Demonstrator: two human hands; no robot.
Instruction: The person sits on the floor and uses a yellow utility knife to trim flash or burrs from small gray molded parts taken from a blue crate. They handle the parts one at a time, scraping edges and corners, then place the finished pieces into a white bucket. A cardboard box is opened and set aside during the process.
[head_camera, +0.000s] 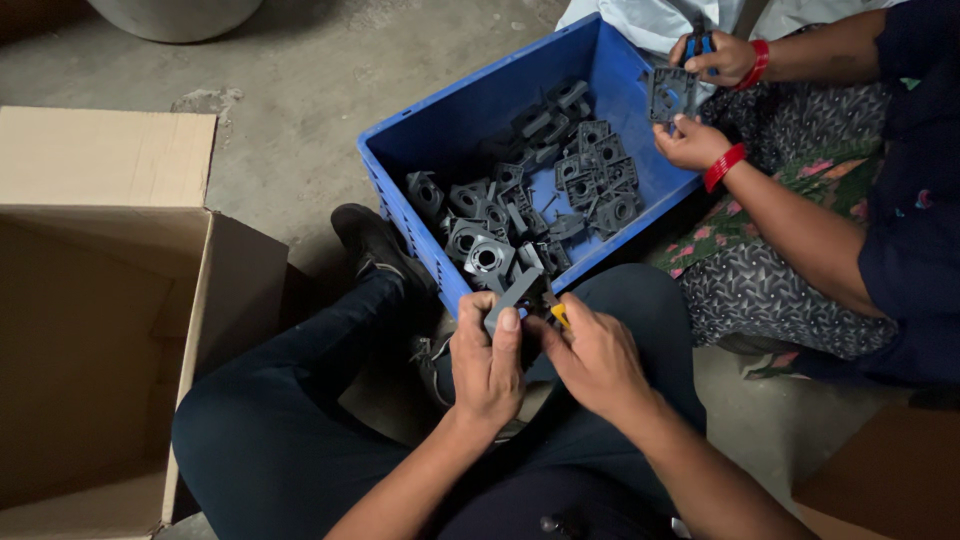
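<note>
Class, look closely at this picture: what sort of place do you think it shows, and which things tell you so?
Probably a small workshop or factory floor. A blue crate full of identical grey plastic parts sits on bare concrete, an open cardboard box stands alongside, and two seated people trim parts by hand.

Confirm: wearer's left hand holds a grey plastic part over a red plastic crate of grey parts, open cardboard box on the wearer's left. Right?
Not quite: the crate is blue, not red. The head view shows the left hand holding a grey plastic part by the near edge of a blue plastic crate of grey parts. The open cardboard box does sit on the wearer's left.
</note>
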